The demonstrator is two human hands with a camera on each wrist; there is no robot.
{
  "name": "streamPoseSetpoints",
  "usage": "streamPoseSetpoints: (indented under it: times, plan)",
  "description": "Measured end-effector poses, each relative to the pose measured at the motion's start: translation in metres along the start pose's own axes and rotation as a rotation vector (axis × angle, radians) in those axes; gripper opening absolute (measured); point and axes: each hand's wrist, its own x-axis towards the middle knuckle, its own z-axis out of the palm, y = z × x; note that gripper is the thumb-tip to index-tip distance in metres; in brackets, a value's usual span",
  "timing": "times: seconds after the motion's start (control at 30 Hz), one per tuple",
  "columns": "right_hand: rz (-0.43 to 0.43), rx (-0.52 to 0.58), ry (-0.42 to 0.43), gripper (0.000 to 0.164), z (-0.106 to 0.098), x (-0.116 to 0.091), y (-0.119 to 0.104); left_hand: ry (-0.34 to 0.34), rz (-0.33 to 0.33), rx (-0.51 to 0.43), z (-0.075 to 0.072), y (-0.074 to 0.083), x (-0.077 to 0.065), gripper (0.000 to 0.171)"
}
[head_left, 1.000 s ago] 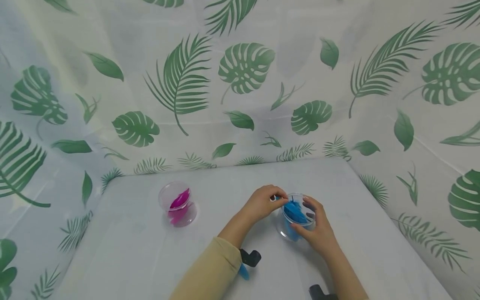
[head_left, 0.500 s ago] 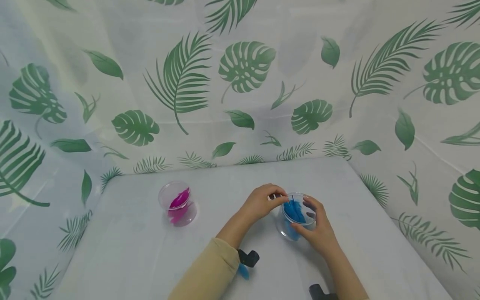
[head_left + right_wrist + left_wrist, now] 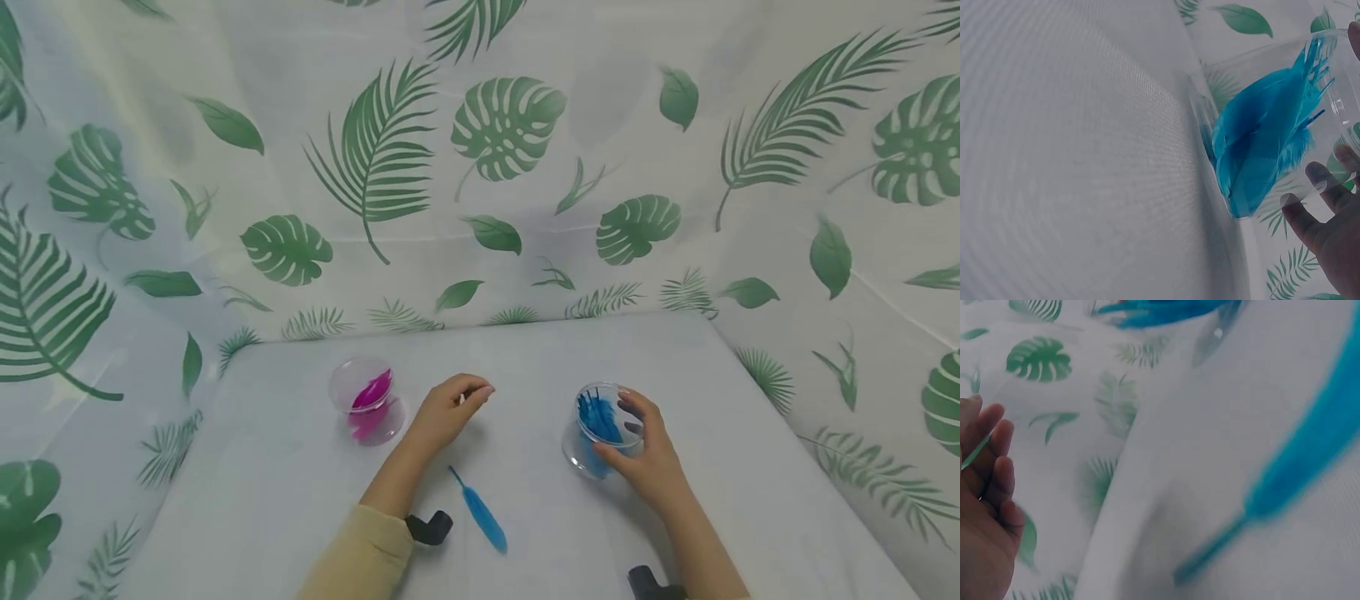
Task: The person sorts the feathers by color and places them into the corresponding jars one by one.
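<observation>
My right hand [image 3: 654, 462] grips the side of a clear plastic cup [image 3: 573, 451] standing on the table, thumb at the near side and fingers round the right. Several blue feathers [image 3: 599, 415] stand in it, quills up; the right wrist view shows these feathers [image 3: 1266, 131] through the clear wall. Left of that cup, my left hand [image 3: 442, 414] hovers over the table, holding nothing, its fingers [image 3: 1002, 475] loosely curled. A single blue feather [image 3: 483, 517] lies on the table to the right of the left wrist, and this feather [image 3: 1304, 456] is blurred and close in the left wrist view.
A second clear cup [image 3: 341, 383] with magenta feathers [image 3: 372, 390] stands on the table just left of my left hand. Leaf-printed sheeting [image 3: 405, 283] walls the white table [image 3: 525, 350] at the back and both sides. Black wrist mounts [image 3: 431, 528] are on both forearms.
My left hand has moved left, away from the blue feathers' cup, and the loose blue feather is now fully in sight. The right hand keeps its hold on the cup. The head view has shifted slightly.
</observation>
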Motion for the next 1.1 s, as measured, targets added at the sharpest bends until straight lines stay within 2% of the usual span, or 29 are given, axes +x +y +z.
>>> streamPoseSetpoints:
  times: [0.1, 0.27, 0.37, 0.5, 0.57, 0.67, 0.93, 1.1]
  plan:
    - [0.008, -0.004, -0.003, 0.094, -0.001, 0.000, 0.002, -0.011, -0.047, 0.016, -0.012, -0.020, -0.021, 0.027]
    - [0.039, -0.013, -0.002, 0.095, -0.004, -0.003, 0.004, -0.106, -0.060, 0.064, -0.020, -0.051, -0.050, 0.022]
    - [0.051, -0.011, -0.002, 0.095, -0.005, -0.004, 0.005, -0.169, -0.008, 0.116, -0.017, -0.068, -0.060, 0.026]
    - [0.041, 0.002, -0.010, 0.095, -0.004, -0.003, 0.003, -0.217, 0.082, 0.219, -0.013, -0.082, -0.065, 0.037]
    - [0.042, 0.005, -0.013, 0.095, -0.003, -0.003, 0.002, -0.218, 0.122, 0.272, -0.011, -0.084, -0.065, 0.038]
    - [0.052, 0.000, -0.017, 0.095, -0.003, -0.001, 0.001, -0.201, 0.147, 0.319, -0.009, -0.085, -0.066, 0.034]
    - [0.064, -0.005, -0.037, 0.096, 0.000, 0.001, -0.002, -0.129, 0.126, 0.336, -0.009, -0.082, -0.070, 0.023]
    - [0.069, -0.009, -0.036, 0.096, 0.000, 0.001, -0.002, -0.101, 0.161, 0.348, -0.007, -0.082, -0.070, 0.019]
